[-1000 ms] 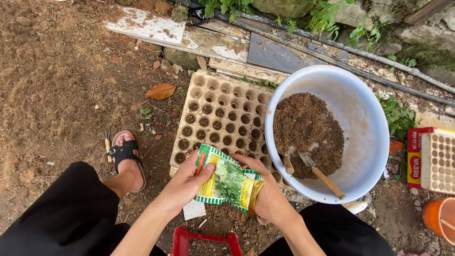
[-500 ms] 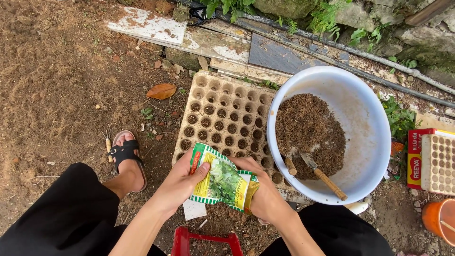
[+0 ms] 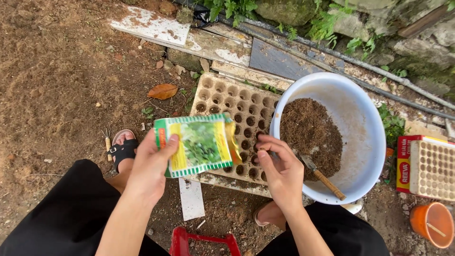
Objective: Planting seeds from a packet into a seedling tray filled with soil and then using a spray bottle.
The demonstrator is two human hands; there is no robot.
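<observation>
Green seed packet [image 3: 201,146] in left hand [image 3: 150,170]

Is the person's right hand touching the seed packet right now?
Apart. In the head view the left hand alone holds the seed packet; a strip of seedling tray shows between the packet's edge and the right hand.

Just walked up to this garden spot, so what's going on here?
A person crouches on bare soil. Their left hand holds up a green and yellow seed packet, while the right hand, fingertips pinched together, hovers over a beige cellular seedling tray whose cells are partly filled with soil. Beside it, a white plastic basin holds brown coir and a wooden-handled trowel.
</observation>
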